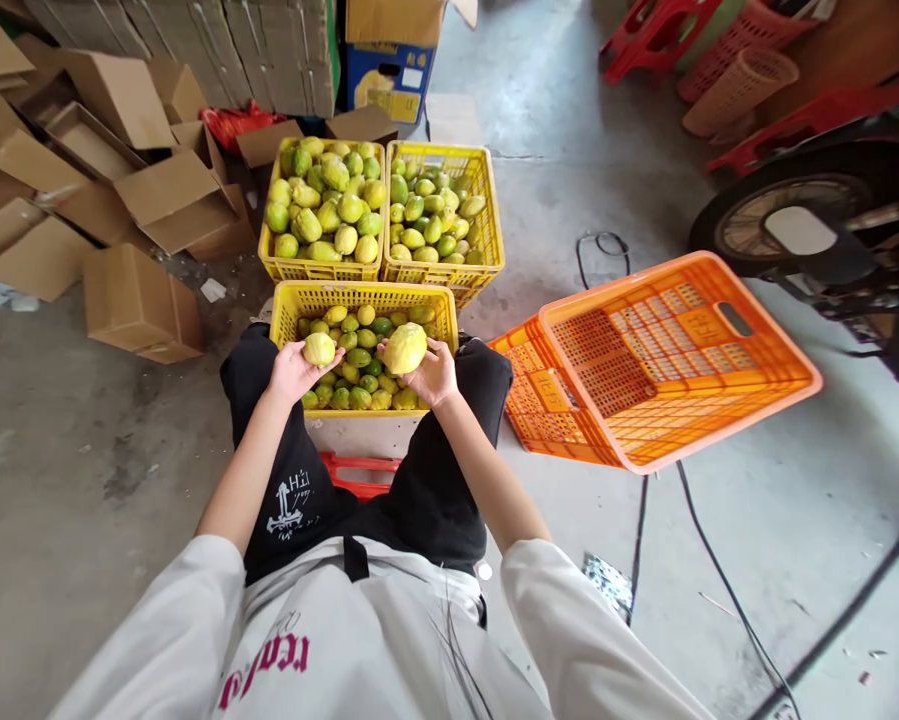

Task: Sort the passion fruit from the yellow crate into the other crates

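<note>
My left hand [293, 374] is closed around a small yellow lemon [318, 349], held above the near yellow crate [363, 291]. In my right hand [435, 376] rests a larger, knobbly yellow lemon [405, 348], fingers curled about its lower side. Both lemons are apart, over the crate's left and right halves. Below them, green and yellow lemons [359, 398] fill much of that crate, which stands between my knees. Behind it, a left yellow crate [318, 270] is heaped with mostly yellow lemons, and a right yellow crate [488, 250] holds greener ones.
An orange crate [621, 455] stands tilted at my right. Cardboard boxes [138, 305] are piled on the left. Black cables [726, 580] run over the floor near a motorcycle wheel [779, 215]. A red stool [359, 475] is beneath me.
</note>
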`<state>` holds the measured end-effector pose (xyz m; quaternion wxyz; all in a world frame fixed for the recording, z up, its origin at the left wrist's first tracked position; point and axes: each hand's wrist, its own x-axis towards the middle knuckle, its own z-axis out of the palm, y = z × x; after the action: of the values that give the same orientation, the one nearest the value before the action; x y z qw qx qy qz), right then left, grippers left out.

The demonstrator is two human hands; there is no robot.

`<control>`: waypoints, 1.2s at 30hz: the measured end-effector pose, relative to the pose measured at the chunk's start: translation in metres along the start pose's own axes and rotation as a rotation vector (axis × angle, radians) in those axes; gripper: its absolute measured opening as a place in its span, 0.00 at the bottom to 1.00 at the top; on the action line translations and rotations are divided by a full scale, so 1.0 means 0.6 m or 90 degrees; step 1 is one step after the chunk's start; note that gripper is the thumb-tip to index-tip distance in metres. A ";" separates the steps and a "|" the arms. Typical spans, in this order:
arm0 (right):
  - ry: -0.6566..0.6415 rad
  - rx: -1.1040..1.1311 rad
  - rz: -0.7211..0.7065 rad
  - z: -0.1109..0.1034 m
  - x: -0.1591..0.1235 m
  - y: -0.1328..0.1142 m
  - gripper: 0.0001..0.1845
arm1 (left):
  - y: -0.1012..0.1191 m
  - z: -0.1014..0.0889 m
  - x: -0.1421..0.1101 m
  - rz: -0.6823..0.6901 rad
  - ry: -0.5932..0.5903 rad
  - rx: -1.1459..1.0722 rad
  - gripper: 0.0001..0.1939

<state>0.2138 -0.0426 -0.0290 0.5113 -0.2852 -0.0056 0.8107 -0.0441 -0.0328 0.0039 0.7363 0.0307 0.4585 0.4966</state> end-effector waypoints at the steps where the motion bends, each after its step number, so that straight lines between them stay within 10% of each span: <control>1: 0.007 -0.006 0.002 -0.001 0.002 0.002 0.21 | -0.001 0.000 0.000 -0.010 -0.012 0.022 0.17; 20: 0.071 0.071 0.033 -0.006 0.029 0.035 0.26 | -0.030 0.005 0.032 -0.051 -0.048 0.069 0.09; 36: 0.140 -0.082 0.028 -0.017 0.048 0.050 0.11 | -0.064 -0.008 0.050 -0.130 -0.027 0.181 0.05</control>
<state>0.1847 -0.0358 -0.0598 0.4714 -0.4045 0.0045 0.7837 -0.0181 -0.0316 -0.0373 0.7808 0.0986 0.5092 0.3483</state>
